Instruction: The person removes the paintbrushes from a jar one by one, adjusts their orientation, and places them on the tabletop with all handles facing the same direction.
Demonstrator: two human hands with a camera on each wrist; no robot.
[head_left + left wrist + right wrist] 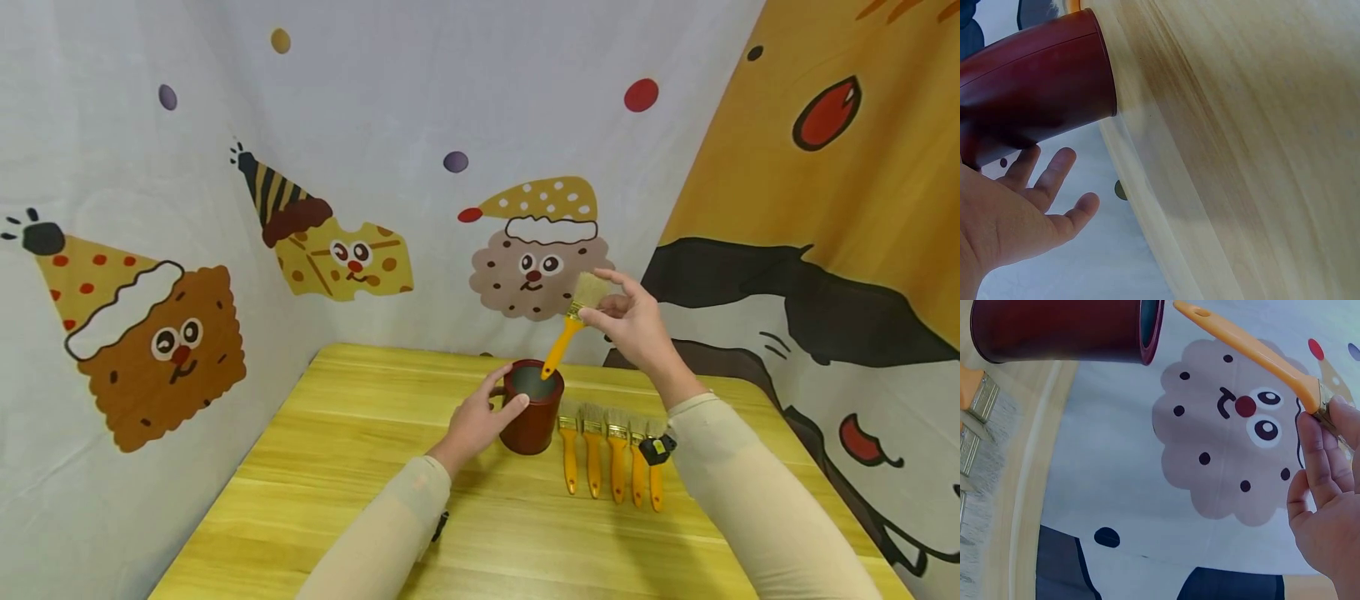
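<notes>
A dark red mug [531, 429] with a grey inside stands upright on the wooden table. My left hand [480, 421] holds it at the handle side, thumb and index finger spread around the rim. In the left wrist view, the other fingers [1054, 172] extend loosely beside the mug's wall [1041, 75]. My right hand [633, 321] pinches a paintbrush [564, 342] near its metal band, bristles up. Its yellow-orange handle [1254, 353] slants down, the tip at the mug's mouth. Whether the tip is inside the rim, I cannot tell.
Several matching paintbrushes [592, 454] lie in a row right of the mug, bristles away from me. The light wooden table [337, 467] ends at a white cloth backdrop [420, 83] with cartoon prints. A small black device [657, 448] shows under the right wrist.
</notes>
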